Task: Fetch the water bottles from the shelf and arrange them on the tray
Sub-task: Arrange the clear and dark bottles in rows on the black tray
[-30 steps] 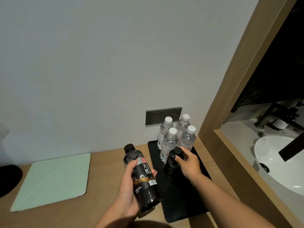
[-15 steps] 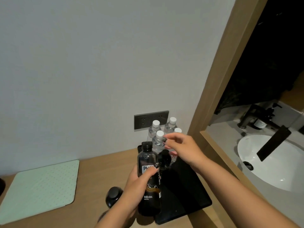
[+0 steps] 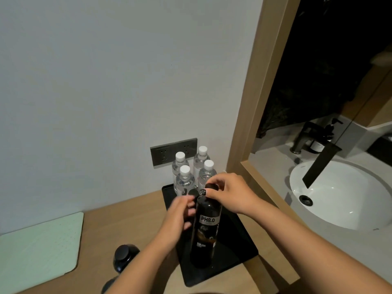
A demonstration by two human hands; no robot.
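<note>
I see the black PH8.0 bottle (image 3: pixel 206 228) upright on the black tray (image 3: pixel 239 247); my right hand (image 3: pixel 230 193) pinches its cap, my left hand (image 3: pixel 177 217), fingers loosely spread, touches its side.

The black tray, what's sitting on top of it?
On the black tray stand four clear bottles with white caps at the back and a tall black PH8.0 bottle in front. Another black cap peeks out; the left hand hides its bottle.

Black bottle (image 3: pixel 205 225) showing white "PH8.0" print; clear bottles (image 3: pixel 185 181) wearing white caps; tray (image 3: pixel 239 247) appearing black; mat (image 3: pixel 38 251) showing pale green, dotted.
</note>
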